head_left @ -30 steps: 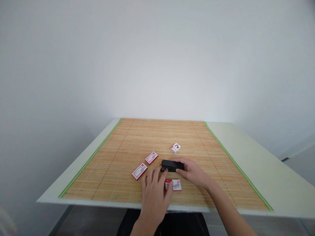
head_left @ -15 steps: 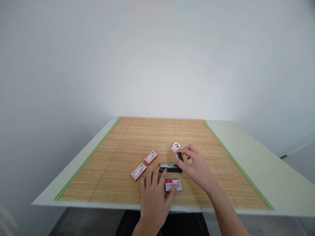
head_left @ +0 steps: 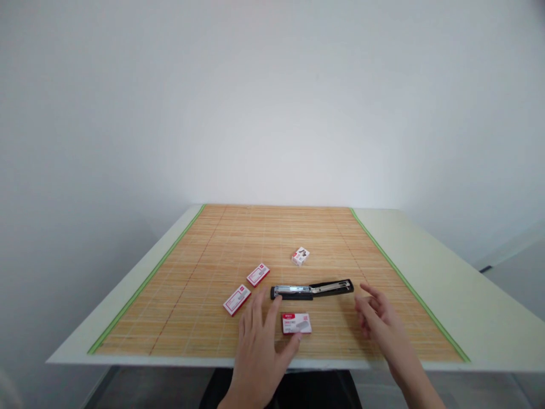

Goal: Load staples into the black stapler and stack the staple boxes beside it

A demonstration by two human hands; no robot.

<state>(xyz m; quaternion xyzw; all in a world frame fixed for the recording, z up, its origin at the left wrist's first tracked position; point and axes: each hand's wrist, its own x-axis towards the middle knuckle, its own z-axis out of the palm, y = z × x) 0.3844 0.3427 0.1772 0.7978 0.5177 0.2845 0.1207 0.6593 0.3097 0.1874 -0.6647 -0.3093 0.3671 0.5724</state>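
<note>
A black stapler [head_left: 313, 291] lies folded fully open on the bamboo mat, its metal staple channel showing on the left half and its top arm laid out to the right. My left hand [head_left: 259, 341] rests spread on the mat, with the index fingertip at the stapler's left end. Its thumb tip is at the lower edge of a white and red staple box [head_left: 297, 324]. Just right of the stapler's arm, my right hand [head_left: 378, 318] hovers with loosely curled, parted fingers and nothing visible in them.
Two more white and red boxes, one nearer [head_left: 237, 300] and one farther [head_left: 258, 275], lie left of the stapler. A small white box [head_left: 300, 256] with a dark picture stands behind it. The bamboo mat [head_left: 191, 272] has green edges and covers much of the white table [head_left: 443, 272].
The stapler's top arm has swung over to the right and now lies flat. My right hand has let go of it and moved right, while my left hand has stayed nearly in place.
</note>
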